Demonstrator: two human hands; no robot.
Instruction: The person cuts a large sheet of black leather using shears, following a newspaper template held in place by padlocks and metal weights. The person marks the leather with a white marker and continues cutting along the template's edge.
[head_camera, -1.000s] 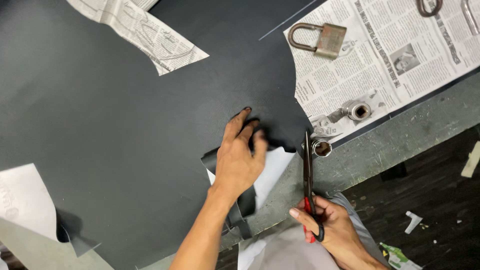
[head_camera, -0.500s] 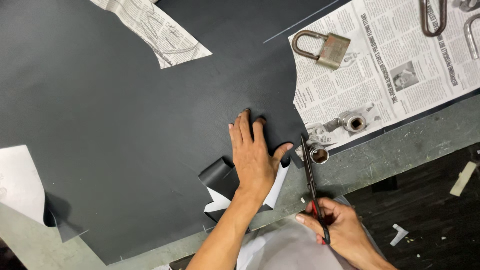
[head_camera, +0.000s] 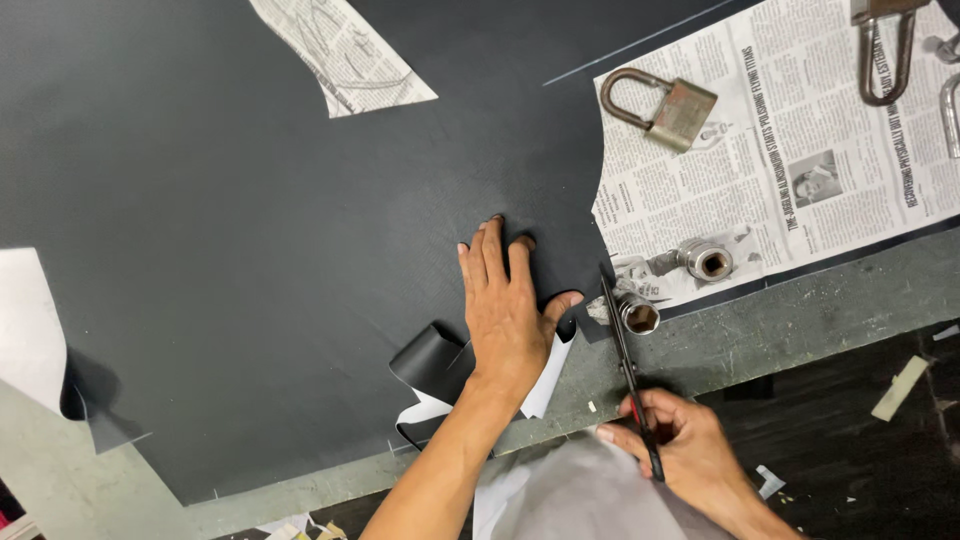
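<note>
The left hand (head_camera: 507, 305) lies flat, fingers spread, palm pressing the matte black sheet (head_camera: 250, 250) onto the worktop (head_camera: 800, 320); a curled black offcut (head_camera: 430, 362) sits just left of its wrist. Right of its thumb, slim scissors (head_camera: 625, 350) point away, blades near the sheet's edge. The right hand (head_camera: 680, 450) is curled tight around their handles. Beyond lie newspaper (head_camera: 800, 170), two steel sockets (head_camera: 705, 262) and a rusty padlock (head_camera: 665, 105).

Left hand (head_camera: 505, 305) lies flat, fingers spread; right hand (head_camera: 680, 445) curled closed.
</note>
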